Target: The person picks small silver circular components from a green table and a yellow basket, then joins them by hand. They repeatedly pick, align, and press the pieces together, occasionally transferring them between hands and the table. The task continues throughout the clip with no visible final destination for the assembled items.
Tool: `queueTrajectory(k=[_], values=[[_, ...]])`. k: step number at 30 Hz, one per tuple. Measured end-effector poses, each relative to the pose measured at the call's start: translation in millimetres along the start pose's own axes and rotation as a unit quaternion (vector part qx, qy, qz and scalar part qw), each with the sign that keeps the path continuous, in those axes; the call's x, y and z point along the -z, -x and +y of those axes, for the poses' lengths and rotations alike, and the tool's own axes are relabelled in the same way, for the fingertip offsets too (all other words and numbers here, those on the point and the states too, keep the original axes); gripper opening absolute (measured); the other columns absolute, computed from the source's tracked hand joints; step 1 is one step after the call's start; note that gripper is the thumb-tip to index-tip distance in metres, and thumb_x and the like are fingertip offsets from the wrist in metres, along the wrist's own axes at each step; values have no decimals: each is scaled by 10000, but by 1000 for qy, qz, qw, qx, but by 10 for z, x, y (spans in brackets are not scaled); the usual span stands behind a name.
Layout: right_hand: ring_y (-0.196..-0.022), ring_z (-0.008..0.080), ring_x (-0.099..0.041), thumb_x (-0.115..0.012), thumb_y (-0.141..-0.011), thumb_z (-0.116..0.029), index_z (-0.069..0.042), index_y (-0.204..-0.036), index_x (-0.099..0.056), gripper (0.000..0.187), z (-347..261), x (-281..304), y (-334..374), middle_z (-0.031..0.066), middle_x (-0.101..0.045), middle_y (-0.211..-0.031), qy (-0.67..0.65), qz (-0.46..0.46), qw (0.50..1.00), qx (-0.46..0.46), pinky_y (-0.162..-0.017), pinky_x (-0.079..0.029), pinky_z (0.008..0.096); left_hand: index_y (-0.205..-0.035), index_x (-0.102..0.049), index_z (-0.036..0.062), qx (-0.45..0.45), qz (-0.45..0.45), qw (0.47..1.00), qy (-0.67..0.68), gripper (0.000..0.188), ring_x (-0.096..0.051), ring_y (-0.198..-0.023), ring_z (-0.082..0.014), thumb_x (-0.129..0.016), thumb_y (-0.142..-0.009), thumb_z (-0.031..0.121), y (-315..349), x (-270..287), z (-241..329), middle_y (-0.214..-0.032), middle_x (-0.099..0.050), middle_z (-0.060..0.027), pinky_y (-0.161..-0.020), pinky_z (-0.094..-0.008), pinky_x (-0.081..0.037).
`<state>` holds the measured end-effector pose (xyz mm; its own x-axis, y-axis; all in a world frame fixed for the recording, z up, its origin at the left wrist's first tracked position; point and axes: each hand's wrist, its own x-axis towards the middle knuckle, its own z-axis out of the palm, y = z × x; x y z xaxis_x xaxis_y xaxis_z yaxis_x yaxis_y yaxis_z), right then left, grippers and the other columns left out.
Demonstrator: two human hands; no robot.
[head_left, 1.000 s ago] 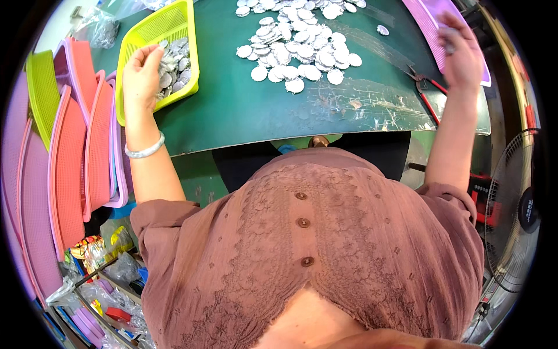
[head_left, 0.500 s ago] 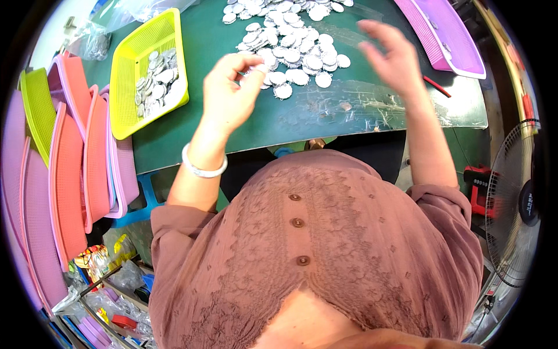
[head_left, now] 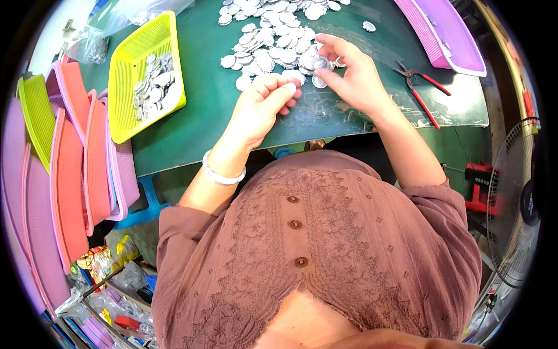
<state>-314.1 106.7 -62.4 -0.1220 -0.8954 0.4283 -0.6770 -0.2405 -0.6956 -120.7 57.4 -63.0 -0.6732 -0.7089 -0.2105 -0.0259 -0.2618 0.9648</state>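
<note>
A heap of round, silvery metal discs [head_left: 263, 61] with little bumps on their rims lies on the green table [head_left: 203, 116]. In front of the heap, my left hand [head_left: 258, 110] is closed in a pinch between thumb and fingers. A pale disc [head_left: 294, 75] shows at its fingertips and seems to be held there, partly covered. My right hand [head_left: 357, 75] reaches to the heap's right edge. Its thumb and fingers are apart around a disc [head_left: 321, 61], and I see no grip on it. To the left, a yellow-green basket [head_left: 125, 87] contains more discs.
Red-handled pliers [head_left: 415, 81] lie opened to the right, below a purple basket [head_left: 465, 61]. One single disc [head_left: 369, 26] sits apart from the heap. Pink, purple and green baskets [head_left: 67, 192] stand stacked at the left. A fan [head_left: 511, 203] is at the far right.
My left hand has moved right and nearer to me. My right hand has come left to the heap, uncovering the pliers and a lone disc.
</note>
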Motion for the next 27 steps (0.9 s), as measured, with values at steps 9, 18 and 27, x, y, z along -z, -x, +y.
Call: queueTrajectory(k=[9, 18, 27], values=[[-863, 106, -528, -661, -751, -71, -29, -1202, -477, 489, -344, -142, 110, 50, -599, -969, -284, -63, 954, -66, -794, -422, 245, -978, -555, 21, 82, -86, 930, 348, 192, -587, -729, -141, -511, -884, 182, 30, -35, 19, -844, -611, -71, -637, -253, -485], [-899, 148, -560, -603, -784, -80, -40, -1150, -517, 378, -67, -158, 42, 87, -607, -1009, -211, -2, 976, -52, -760, -447, 272, -905, -559, 73, 48, 3, 964, 260, 95, -582, -687, -117, -579, -844, 142, 50, -9, -82, -771, -604, -39, -626, -226, -480], [-917, 275, -522, -609, -680, -23, -63, -1084, -546, 411, 2, -160, 20, 95, -598, -977, 127, -27, 989, 77, -812, -422, 362, -863, -549, 58, 61, 29, 953, 296, 81, -595, -672, -140, -603, -816, 95, 84, -25, -52, -783, -615, -69, -605, -244, -489]])
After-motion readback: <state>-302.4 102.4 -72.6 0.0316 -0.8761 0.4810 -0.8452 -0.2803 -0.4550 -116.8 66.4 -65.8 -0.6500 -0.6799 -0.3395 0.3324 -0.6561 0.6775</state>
